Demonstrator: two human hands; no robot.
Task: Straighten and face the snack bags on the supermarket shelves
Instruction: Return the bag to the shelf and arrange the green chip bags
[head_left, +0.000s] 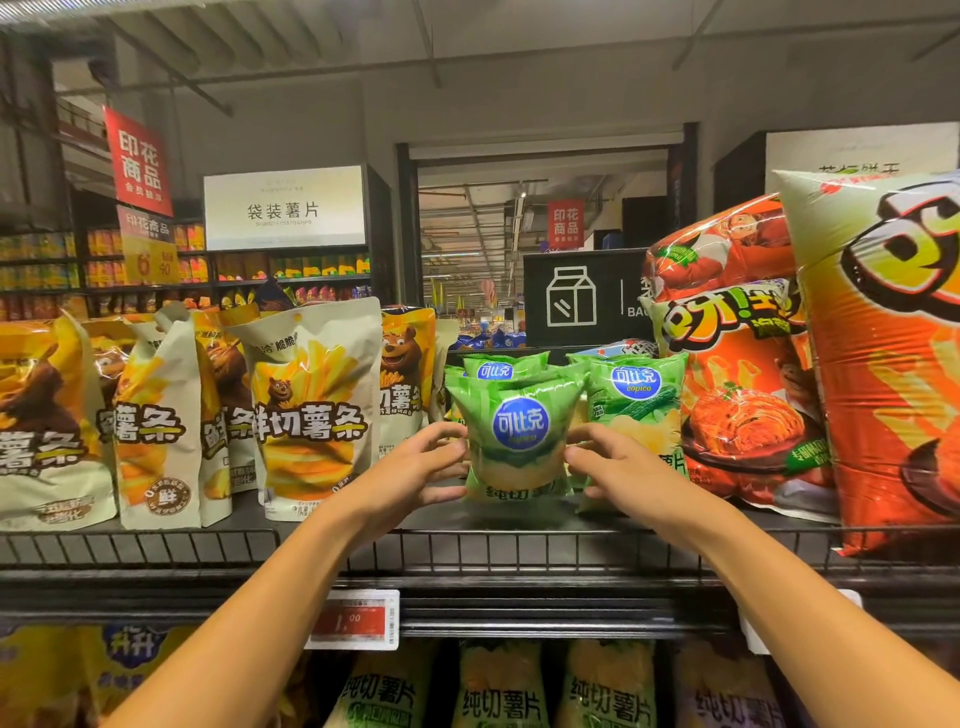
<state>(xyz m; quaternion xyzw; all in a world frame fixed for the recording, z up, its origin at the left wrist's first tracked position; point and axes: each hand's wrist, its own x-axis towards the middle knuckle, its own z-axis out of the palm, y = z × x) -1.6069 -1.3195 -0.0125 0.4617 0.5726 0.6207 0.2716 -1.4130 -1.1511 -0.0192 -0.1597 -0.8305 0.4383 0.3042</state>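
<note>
A small green chip bag (517, 441) with a blue round logo stands upright, facing me, on the top shelf (467, 551). My left hand (415, 470) holds its left side with curled fingers, and my right hand (613, 465) holds its right side the same way. Behind it stand two more green bags, a rear one (501, 369) and one to the right (636, 405). White and yellow fries bags (311, 410) line the shelf on the left. Large orange bags (748, 405) fill the right.
A wire rail runs along the shelf's front edge, with a red price tag (353, 618) below it. More chip bags (501, 686) fill the lower shelf. A huge orange bag (893, 364) leans at the far right. Other aisles and signs show behind.
</note>
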